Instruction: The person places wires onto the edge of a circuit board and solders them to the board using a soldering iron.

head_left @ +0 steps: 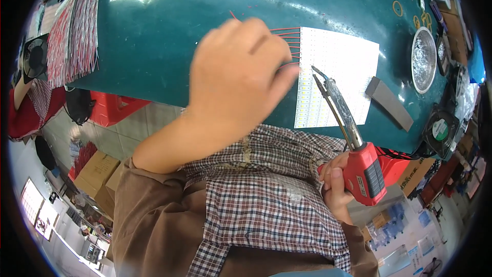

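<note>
Left hand (238,77) is held curled over the red wires (288,38) at the white LED panel's (335,79) left edge; whether a wire is pinched cannot be told. A red-handled soldering iron (353,146) is gripped by the right hand (335,184), tip over the panel on the green bench (169,36).

Metal dish (424,59) right of LED panel (338,66)
</note>
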